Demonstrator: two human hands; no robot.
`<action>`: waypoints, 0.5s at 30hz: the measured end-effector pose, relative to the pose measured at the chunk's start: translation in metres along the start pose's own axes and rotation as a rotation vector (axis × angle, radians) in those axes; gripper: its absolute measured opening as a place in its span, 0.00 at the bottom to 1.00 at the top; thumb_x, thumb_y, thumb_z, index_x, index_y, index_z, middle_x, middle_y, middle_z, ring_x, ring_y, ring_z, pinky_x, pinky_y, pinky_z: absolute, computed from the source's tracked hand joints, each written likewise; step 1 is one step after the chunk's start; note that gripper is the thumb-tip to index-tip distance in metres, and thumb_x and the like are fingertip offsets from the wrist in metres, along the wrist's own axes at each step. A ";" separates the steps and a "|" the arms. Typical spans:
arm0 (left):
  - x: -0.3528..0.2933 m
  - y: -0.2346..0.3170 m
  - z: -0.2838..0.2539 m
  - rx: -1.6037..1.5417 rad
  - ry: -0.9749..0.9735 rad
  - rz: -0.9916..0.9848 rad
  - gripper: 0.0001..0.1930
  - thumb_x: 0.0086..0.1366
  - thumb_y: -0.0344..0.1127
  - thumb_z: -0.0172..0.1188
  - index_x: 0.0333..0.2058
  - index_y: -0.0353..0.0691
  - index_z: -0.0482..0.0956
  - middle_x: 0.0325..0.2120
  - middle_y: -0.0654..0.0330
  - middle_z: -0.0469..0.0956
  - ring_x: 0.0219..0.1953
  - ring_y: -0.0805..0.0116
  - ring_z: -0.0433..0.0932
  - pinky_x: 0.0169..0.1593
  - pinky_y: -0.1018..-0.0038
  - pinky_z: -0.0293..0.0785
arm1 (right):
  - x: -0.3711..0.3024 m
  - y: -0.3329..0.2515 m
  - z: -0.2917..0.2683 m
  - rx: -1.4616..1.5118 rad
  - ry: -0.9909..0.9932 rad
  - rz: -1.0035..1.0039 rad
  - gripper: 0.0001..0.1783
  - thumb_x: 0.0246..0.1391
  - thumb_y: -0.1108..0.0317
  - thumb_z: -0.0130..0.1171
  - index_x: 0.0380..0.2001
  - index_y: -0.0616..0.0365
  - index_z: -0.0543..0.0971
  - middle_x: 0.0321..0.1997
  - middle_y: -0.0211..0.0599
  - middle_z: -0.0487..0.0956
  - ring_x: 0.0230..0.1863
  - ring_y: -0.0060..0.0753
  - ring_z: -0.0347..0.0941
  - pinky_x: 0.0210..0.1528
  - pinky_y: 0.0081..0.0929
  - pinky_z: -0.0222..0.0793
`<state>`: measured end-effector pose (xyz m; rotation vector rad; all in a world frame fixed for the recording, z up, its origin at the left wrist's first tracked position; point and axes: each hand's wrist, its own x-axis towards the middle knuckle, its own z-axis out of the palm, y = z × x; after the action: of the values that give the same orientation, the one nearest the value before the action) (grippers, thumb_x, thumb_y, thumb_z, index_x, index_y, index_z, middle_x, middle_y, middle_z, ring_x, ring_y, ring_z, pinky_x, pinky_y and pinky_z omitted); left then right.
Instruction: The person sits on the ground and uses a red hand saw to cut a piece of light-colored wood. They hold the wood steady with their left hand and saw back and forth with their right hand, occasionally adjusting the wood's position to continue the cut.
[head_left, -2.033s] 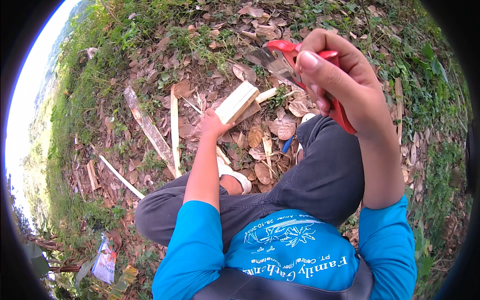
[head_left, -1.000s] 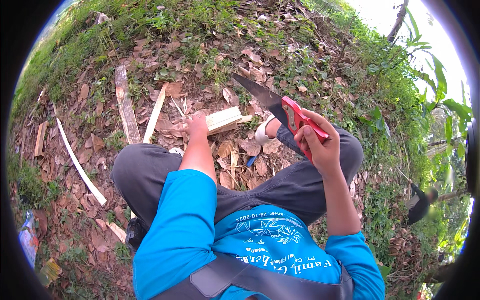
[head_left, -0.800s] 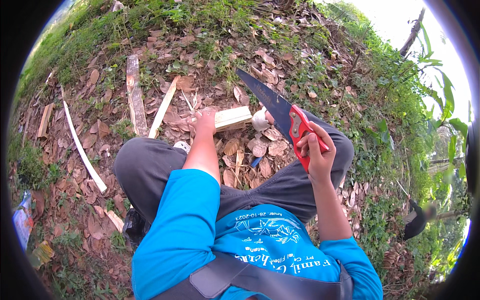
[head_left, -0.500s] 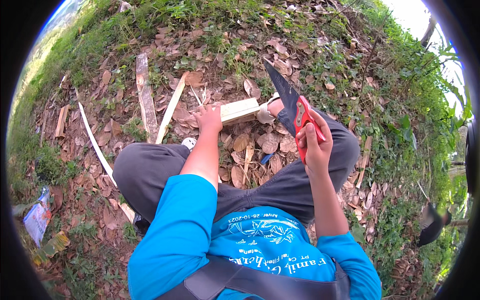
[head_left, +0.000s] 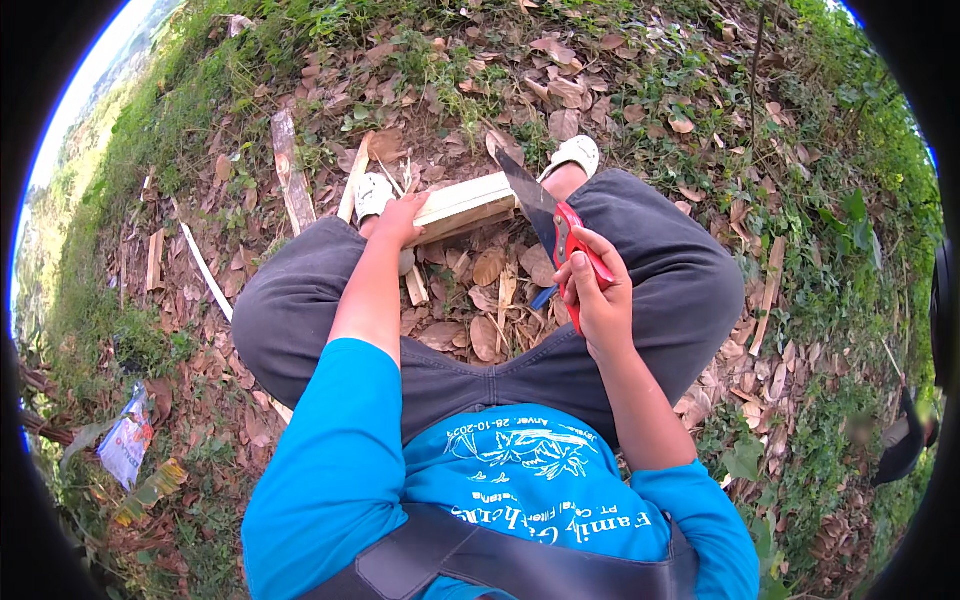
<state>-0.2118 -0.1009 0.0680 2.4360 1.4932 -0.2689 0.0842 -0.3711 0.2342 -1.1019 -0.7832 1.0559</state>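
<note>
Wooden block (head_left: 465, 205): between your shoes (head_left: 573, 155). Left hand (head_left: 399, 218): fingers gripping the block's left end; press firmly. Right hand (head_left: 605, 300): fingers closed round the red-handled saw (head_left: 562, 230), near the block's right end.

Metal blade (head_left: 530, 198), smooth handle (head_left: 566, 224), wooden block (head_left: 466, 204)

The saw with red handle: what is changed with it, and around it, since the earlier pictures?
The right hand has lowered the saw from high up toward the wood block's right end. Both white shoes have moved forward, away from the body. The left hand stays at the block's left end.
</note>
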 end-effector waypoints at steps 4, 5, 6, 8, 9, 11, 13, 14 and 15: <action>0.001 0.003 -0.005 0.002 0.001 0.054 0.47 0.55 0.39 0.75 0.73 0.60 0.62 0.66 0.59 0.71 0.59 0.46 0.75 0.65 0.59 0.74 | 0.005 0.011 0.001 0.034 -0.051 -0.056 0.28 0.73 0.60 0.55 0.71 0.57 0.65 0.37 0.36 0.81 0.27 0.14 0.73 0.28 0.13 0.70; 0.003 0.005 -0.004 0.003 -0.007 0.060 0.47 0.55 0.39 0.75 0.73 0.61 0.62 0.66 0.59 0.71 0.59 0.46 0.75 0.65 0.59 0.74 | 0.006 0.014 -0.001 0.023 -0.064 -0.038 0.28 0.73 0.60 0.55 0.71 0.57 0.66 0.37 0.36 0.81 0.28 0.14 0.73 0.28 0.13 0.69; 0.002 0.007 -0.008 0.000 -0.009 0.057 0.47 0.56 0.39 0.75 0.73 0.61 0.62 0.66 0.58 0.71 0.59 0.46 0.75 0.64 0.59 0.74 | 0.008 0.013 -0.002 0.011 -0.089 -0.021 0.28 0.73 0.60 0.55 0.71 0.56 0.66 0.38 0.35 0.81 0.29 0.14 0.74 0.28 0.13 0.69; 0.005 0.008 -0.019 0.033 -0.057 0.051 0.46 0.58 0.40 0.73 0.73 0.62 0.61 0.67 0.59 0.70 0.60 0.46 0.74 0.65 0.60 0.74 | 0.011 0.016 0.003 -0.018 -0.113 0.009 0.29 0.73 0.60 0.56 0.72 0.55 0.66 0.39 0.33 0.80 0.31 0.14 0.74 0.27 0.12 0.69; 0.007 0.010 -0.023 0.044 -0.079 0.048 0.45 0.59 0.40 0.72 0.73 0.63 0.60 0.68 0.59 0.69 0.61 0.46 0.74 0.65 0.60 0.74 | 0.013 0.017 0.010 -0.040 -0.112 0.022 0.29 0.73 0.60 0.56 0.72 0.55 0.66 0.39 0.32 0.79 0.32 0.13 0.75 0.27 0.12 0.68; 0.010 0.013 -0.023 0.097 -0.086 0.029 0.44 0.61 0.40 0.70 0.74 0.65 0.59 0.70 0.60 0.66 0.62 0.47 0.73 0.65 0.59 0.74 | 0.016 0.023 0.020 -0.080 -0.120 0.043 0.29 0.72 0.61 0.58 0.71 0.54 0.68 0.41 0.28 0.77 0.35 0.13 0.75 0.27 0.13 0.68; 0.020 0.011 -0.025 0.143 -0.131 -0.005 0.45 0.62 0.45 0.69 0.75 0.67 0.56 0.74 0.59 0.59 0.66 0.47 0.70 0.67 0.53 0.70 | 0.022 0.033 0.031 -0.106 -0.111 0.004 0.28 0.72 0.63 0.58 0.71 0.54 0.68 0.40 0.27 0.77 0.34 0.14 0.74 0.28 0.14 0.67; 0.021 0.010 -0.023 0.144 -0.131 -0.033 0.46 0.61 0.48 0.69 0.75 0.65 0.55 0.74 0.58 0.58 0.68 0.47 0.68 0.69 0.51 0.67 | 0.025 0.036 0.036 -0.119 -0.106 -0.016 0.28 0.71 0.63 0.58 0.71 0.54 0.68 0.40 0.27 0.77 0.34 0.14 0.74 0.28 0.14 0.67; 0.021 0.016 -0.021 0.145 -0.133 -0.057 0.48 0.60 0.52 0.70 0.75 0.63 0.55 0.75 0.57 0.57 0.69 0.47 0.66 0.70 0.48 0.64 | 0.027 0.038 0.040 -0.127 -0.091 0.009 0.29 0.71 0.64 0.59 0.71 0.54 0.68 0.40 0.27 0.77 0.34 0.14 0.73 0.31 0.16 0.69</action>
<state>-0.1879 -0.0836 0.0842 2.4322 1.5355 -0.5586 0.0464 -0.3293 0.2091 -1.1723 -0.9294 1.0821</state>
